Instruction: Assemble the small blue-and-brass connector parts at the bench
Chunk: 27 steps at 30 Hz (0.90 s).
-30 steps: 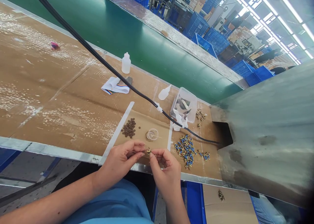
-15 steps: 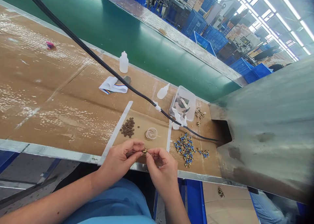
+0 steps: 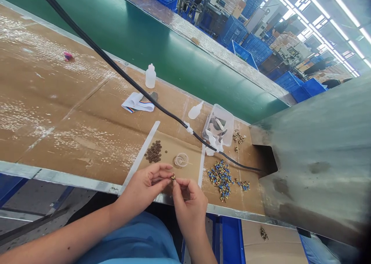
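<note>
Between my fingertips is a small brass-coloured metal part (image 3: 173, 176), held over the front edge of the bench. My left hand (image 3: 147, 183) pinches it from the left, and my right hand (image 3: 188, 198) grips it from the right with thumb and forefinger. Its finer shape is too small to make out. Just beyond the hands stands a small clear cup (image 3: 181, 159) with a thin stick in it. A pile of brown discs (image 3: 153, 152) lies to its left. On the right is a heap of blue and brass-coloured parts (image 3: 220, 177).
A black cable (image 3: 121, 71) crosses above the bench. Behind it stand a white squeeze bottle (image 3: 150, 76), a lying bottle (image 3: 195, 110) and a clear plastic box (image 3: 228, 125). A metal housing (image 3: 319, 156) bounds the right side. A green conveyor belt (image 3: 174, 51) runs along the back.
The view has shifted slightly, so the bench things appear a little further right and lower. Both hands keep hold of the small metal part, with my right hand's angle barely altered.
</note>
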{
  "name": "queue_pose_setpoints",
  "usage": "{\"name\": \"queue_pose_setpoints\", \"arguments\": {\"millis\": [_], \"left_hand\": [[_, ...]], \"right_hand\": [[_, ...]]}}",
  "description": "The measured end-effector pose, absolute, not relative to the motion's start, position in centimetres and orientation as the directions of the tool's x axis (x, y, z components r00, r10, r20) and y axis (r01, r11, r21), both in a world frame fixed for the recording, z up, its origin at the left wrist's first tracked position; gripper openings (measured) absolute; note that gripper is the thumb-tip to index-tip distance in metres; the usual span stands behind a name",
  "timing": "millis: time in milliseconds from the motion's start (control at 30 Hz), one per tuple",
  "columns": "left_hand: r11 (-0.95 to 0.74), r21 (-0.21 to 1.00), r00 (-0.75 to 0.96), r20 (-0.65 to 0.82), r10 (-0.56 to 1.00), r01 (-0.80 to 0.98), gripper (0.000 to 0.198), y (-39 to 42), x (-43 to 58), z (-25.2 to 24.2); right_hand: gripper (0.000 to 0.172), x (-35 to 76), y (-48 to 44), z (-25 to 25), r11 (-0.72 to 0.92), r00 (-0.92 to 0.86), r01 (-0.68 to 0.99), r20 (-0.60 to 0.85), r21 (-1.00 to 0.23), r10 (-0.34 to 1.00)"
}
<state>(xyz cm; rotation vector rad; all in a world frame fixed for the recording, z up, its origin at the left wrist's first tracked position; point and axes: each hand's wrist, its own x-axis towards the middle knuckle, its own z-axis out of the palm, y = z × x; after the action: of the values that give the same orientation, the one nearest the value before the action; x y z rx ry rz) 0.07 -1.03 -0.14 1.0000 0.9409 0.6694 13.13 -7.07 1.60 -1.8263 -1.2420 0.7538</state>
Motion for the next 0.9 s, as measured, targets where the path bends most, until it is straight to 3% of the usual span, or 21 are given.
{"name": "queue_pose_setpoints", "arguments": {"millis": [300, 533, 767, 900], "left_hand": [[0.493, 0.860, 0.477, -0.381, 0.792, -0.132, 0.037, -0.9, 0.2, 0.5], [0.457, 0.875, 0.495, -0.329, 0.804, -0.161, 0.033, -1.2, 0.1, 0.4], [0.432, 0.893, 0.504, -0.319, 0.803, -0.123, 0.034, -1.0, 0.0, 0.4], [0.462, 0.878, 0.504, -0.345, 0.792, -0.123, 0.036, -0.9, 0.0, 0.3]], "right_hand": [[0.020, 12.2, -6.7, 0.0, -0.228, 0.488, 0.305, -0.054, -0.925, 0.871], [0.020, 12.2, -6.3, 0.0, -0.238, 0.459, 0.131, -0.154, -0.962, 0.875], [0.015, 13.1, -6.9, 0.0, -0.156, 0.379, 0.529, 0.068, -0.834, 0.923], [0.014, 13.3, -6.9, 0.3, -0.151, 0.352, 0.542, 0.061, -0.827, 0.934]]}}
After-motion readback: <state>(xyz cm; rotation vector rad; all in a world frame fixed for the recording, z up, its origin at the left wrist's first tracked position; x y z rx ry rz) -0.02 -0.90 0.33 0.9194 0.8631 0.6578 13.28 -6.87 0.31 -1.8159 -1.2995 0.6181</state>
